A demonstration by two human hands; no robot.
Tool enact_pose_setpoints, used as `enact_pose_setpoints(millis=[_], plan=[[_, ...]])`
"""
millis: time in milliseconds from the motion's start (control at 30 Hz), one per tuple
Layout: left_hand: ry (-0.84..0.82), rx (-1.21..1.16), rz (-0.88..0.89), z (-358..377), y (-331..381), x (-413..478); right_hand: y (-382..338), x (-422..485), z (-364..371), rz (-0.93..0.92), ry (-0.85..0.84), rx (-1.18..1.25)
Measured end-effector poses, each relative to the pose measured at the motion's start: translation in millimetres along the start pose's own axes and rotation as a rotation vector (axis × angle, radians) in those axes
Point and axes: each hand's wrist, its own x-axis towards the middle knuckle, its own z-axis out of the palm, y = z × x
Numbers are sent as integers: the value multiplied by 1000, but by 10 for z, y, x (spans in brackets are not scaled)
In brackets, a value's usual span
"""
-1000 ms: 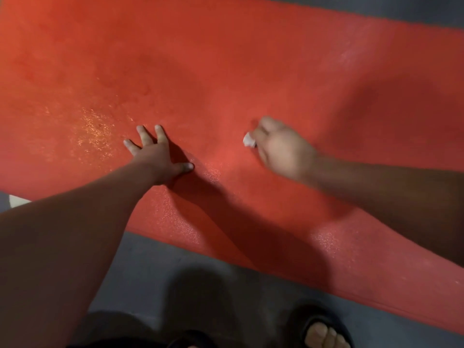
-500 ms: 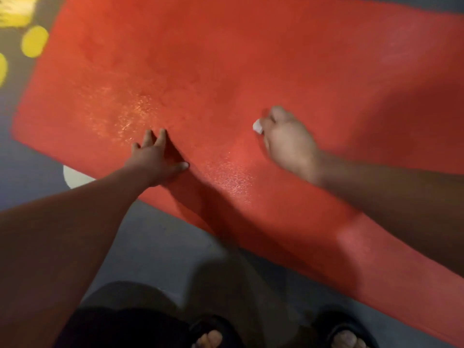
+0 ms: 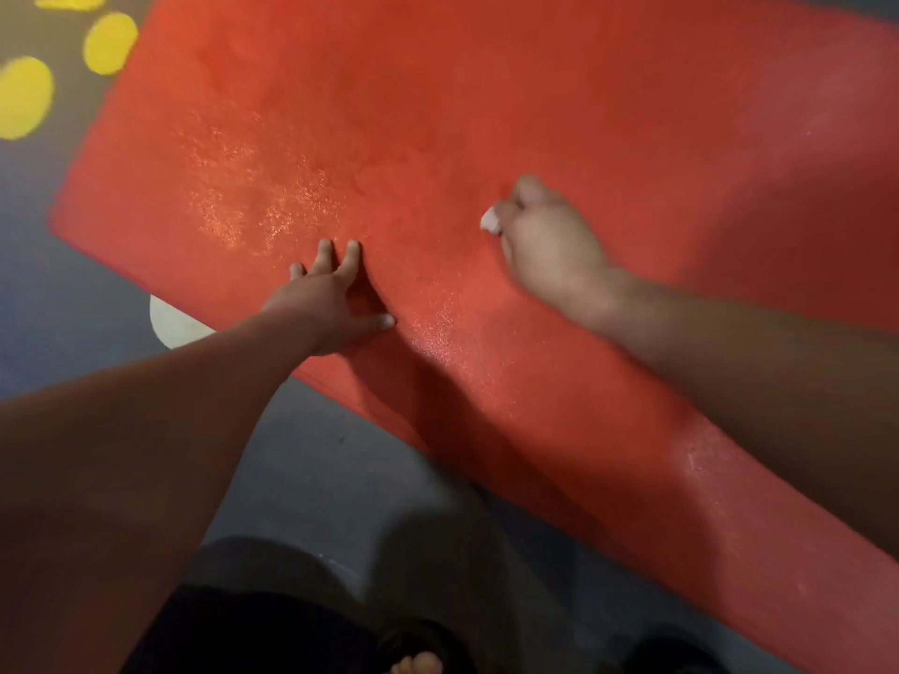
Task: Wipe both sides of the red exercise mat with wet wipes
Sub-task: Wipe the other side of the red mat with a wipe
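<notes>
My left hand (image 3: 331, 304) pressed flat, fingers spread, on the red mat (image 3: 535, 114) under both palms, right hand (image 3: 549, 245) curled round a balled wet wipe (image 3: 490, 220); damp sheen (image 3: 253, 201) just beyond my left fingertips suggested this face was partly wiped, the underside probably not yet.

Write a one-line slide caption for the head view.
Left hand presses flat on the red mat while the right hand holds a bunched white wipe against it.

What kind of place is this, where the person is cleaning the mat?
Likely an indoor exercise or play area, though I cannot be sure. A red exercise mat lies flat on a smooth gray floor, and the floor bears yellow round marks beside the mat.
</notes>
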Motion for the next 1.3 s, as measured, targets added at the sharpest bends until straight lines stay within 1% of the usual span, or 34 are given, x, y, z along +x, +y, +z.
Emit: enact_pose_setpoints(millis=[67,100,167,200,233,267,300,367,400,433,467,533,600,633,667,700,733,767,833,867,900,933,967,1033,1100,1133,1167,1200,1233,1300], plan=[[0,70,34,-97,-85,-10,-383,-288,71,-194,-99,91],[31,108,42,-120,-116,-9,-563,-472,101,-341,-171,109],[95,132,-11,-102,-142,-3,-727,-702,87,-509,-305,164],[90,108,-62,-80,-133,2,-694,-666,61,-561,-319,143],[62,70,-105,-55,-127,22,-583,-537,92,-578,-276,99],[21,29,-130,-44,-123,44,-452,-381,107,-521,-221,63],[-14,-4,-133,-45,-123,70,-287,-200,120,-405,-141,7],[-34,-34,-117,-65,-155,111,-76,133,67,-172,-14,-15],[-30,-42,-115,-74,-175,118,-62,218,57,-75,13,-4],[-23,-48,-115,-79,-190,117,-131,230,76,-30,11,-14],[-19,-54,-115,-76,-197,113,-263,173,100,-46,-11,-33],[-22,-61,-112,-61,-200,102,-606,-119,202,-199,-59,5],[-20,-52,-107,-48,-213,99,-891,-454,274,-383,-179,116],[-14,-45,-106,-37,-226,102,-902,-506,321,-461,-240,138],[-8,-38,-107,-29,-233,103,-827,-468,329,-526,-263,128],[-5,-32,-108,-22,-240,110,-701,-346,324,-519,-242,112],[-6,-31,-113,-16,-236,113,-520,-169,299,-426,-189,122],[-6,-32,-118,-14,-233,115,-286,39,226,-286,-117,116],[-6,-33,-124,-18,-226,122,137,425,73,-15,8,28],[-6,-36,-125,-25,-223,123,241,549,8,71,41,-12],[-7,-38,-126,-33,-223,124,231,602,-16,103,65,-23],[-9,-39,-127,-41,-222,122,122,587,-5,88,60,-30],[-11,-39,-128,-45,-223,118,-28,513,74,26,27,-34],[-10,-39,-129,-50,-227,110,-401,244,253,-153,-50,11],[-8,-40,-130,-45,-230,102,-701,-71,332,-412,-148,48],[-10,-37,-131,-42,-239,101,-739,-142,313,-493,-194,49],[-16,-34,-132,-39,-251,105,-697,-116,286,-528,-217,55],[-22,-31,-129,-39,-257,105,-603,-23,262,-505,-221,50],[-24,-27,-125,-37,-259,107,-467,119,240,-428,-189,32],[-21,-14,-118,-42,-264,113,-142,455,164,-181,-78,9]])
